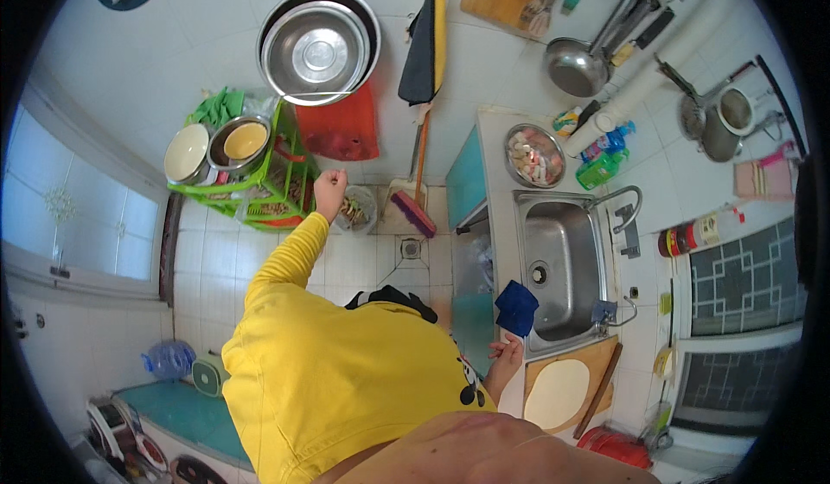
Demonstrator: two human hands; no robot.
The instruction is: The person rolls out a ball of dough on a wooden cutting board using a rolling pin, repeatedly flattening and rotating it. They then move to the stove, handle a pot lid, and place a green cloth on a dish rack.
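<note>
My left hand (331, 192) is held out at the end of a yellow sleeve, beside a green plastic rack (275, 159) and above the near side of a waste bin (357, 210) with scraps in it. Its fingers are curled in, and no object shows in them. My right hand (506, 356) hangs by the counter's front edge, fingers loosely apart and holding nothing. Just beyond it, a dark blue cloth (517, 309) drapes over the counter edge beside the steel sink (563, 263). A flat round of pale dough (557, 394) lies on a wooden board (603, 361) to the right.
A steel bowl of pink and white pieces (535, 156) stands on the counter behind the sink, near a green detergent bottle (598, 171). A rolling pin (598, 391) rests along the board. A purple broom (413, 213) and a floor drain (410, 248) are ahead.
</note>
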